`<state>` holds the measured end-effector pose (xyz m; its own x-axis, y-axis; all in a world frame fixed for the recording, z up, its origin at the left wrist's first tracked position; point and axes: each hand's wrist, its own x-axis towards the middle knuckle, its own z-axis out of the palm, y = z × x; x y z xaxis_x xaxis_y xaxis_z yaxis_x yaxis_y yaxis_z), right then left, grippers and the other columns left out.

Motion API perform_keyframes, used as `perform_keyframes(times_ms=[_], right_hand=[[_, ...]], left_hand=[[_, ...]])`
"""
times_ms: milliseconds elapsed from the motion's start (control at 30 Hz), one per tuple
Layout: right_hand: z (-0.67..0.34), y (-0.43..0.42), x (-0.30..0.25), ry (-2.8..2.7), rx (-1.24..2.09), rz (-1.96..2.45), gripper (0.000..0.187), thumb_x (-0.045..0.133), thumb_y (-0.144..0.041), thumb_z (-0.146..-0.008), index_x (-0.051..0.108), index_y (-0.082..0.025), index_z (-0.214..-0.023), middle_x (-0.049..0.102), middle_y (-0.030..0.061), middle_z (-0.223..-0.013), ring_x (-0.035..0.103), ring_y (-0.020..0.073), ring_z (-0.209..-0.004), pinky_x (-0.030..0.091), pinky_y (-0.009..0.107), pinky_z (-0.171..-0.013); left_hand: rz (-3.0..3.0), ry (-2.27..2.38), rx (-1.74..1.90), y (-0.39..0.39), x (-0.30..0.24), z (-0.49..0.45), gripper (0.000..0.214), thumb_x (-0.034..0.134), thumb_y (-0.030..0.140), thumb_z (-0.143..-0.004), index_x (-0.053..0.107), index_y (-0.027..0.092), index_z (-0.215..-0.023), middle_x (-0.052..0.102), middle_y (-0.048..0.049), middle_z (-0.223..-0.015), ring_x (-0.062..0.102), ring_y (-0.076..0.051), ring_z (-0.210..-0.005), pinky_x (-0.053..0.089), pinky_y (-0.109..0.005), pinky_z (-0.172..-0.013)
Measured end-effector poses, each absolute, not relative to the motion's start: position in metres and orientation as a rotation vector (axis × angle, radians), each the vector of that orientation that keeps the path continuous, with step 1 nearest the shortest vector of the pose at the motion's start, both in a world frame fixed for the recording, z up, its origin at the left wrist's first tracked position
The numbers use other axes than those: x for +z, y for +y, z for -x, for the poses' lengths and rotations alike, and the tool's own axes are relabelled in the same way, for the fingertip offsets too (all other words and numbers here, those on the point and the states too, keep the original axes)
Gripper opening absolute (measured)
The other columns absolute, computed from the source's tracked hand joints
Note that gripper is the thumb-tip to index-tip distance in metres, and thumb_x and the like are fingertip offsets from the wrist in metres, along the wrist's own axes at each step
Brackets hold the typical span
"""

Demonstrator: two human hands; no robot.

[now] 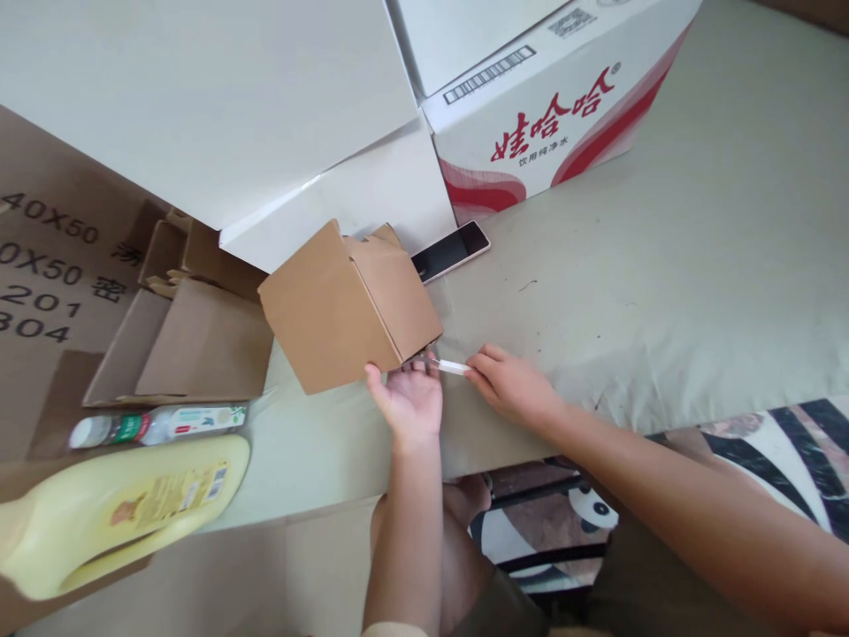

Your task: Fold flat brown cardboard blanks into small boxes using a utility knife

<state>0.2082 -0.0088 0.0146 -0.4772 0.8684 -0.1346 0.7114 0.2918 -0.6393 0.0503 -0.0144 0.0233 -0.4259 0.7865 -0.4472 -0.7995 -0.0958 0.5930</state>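
A small brown cardboard box sits tilted in front of me. My left hand is palm up at its lower edge, thumb against the box and fingers curled at the dark opening, partly hidden. Between the fingers of my right hand is a slim white stick-like tool. Its thin tip points left, close to my left fingertips and the box's opening. What lies inside that opening is too dark to make out.
Behind the box stand a large white carton and a red-and-white water carton. A phone lies beside the box. At left are open cardboard boxes, a plastic bottle and a yellow jug.
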Motion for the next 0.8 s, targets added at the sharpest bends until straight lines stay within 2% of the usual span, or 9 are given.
perform_keyframes(times_ms=[267,500,667,800], right_hand=[[-0.200,-0.015,0.008,-2.179,1.267,1.276,0.021,0.046,-0.026,-0.097,0.064,-0.016,-0.095,0.061,0.0069,-0.092,0.056,0.0146,-0.072,0.037,0.027,-0.067],[-0.195,-0.017,0.011,-2.044,1.341,1.168,0.023,0.039,-0.023,-0.097,0.058,-0.018,-0.085,0.063,0.0051,-0.080,0.056,0.0161,-0.073,0.039,0.027,-0.069],[-0.200,-0.016,0.015,-2.036,1.268,1.198,0.023,0.035,-0.025,-0.098,0.057,-0.018,-0.094,0.064,0.0081,-0.087,0.059,0.0191,-0.082,0.042,0.030,-0.074],[-0.217,-0.003,0.014,-1.894,1.036,1.463,0.033,0.028,-0.031,-0.099,0.058,-0.018,-0.095,0.061,0.0086,-0.083,0.058,0.0208,-0.078,0.044,0.032,-0.071]], left_hand=[[-0.044,0.946,1.755,-0.014,0.015,-0.046,0.045,0.071,0.063,-0.070,0.054,0.020,-0.077,0.059,0.0033,-0.064,0.059,-0.013,-0.063,0.048,-0.037,-0.086],[-0.055,0.980,1.760,-0.013,0.015,-0.048,0.043,0.075,0.055,-0.068,0.052,0.020,-0.075,0.061,0.0015,-0.070,0.061,-0.014,-0.072,0.047,-0.030,-0.075],[0.026,1.003,1.829,-0.010,0.024,-0.039,0.047,0.069,0.062,-0.070,0.050,0.020,-0.078,0.058,0.0011,-0.072,0.059,-0.014,-0.071,0.049,-0.029,-0.074],[0.069,1.049,1.867,-0.012,0.029,-0.024,0.045,0.068,0.060,-0.072,0.047,0.022,-0.082,0.057,0.0023,-0.074,0.059,-0.012,-0.071,0.049,-0.028,-0.072]])
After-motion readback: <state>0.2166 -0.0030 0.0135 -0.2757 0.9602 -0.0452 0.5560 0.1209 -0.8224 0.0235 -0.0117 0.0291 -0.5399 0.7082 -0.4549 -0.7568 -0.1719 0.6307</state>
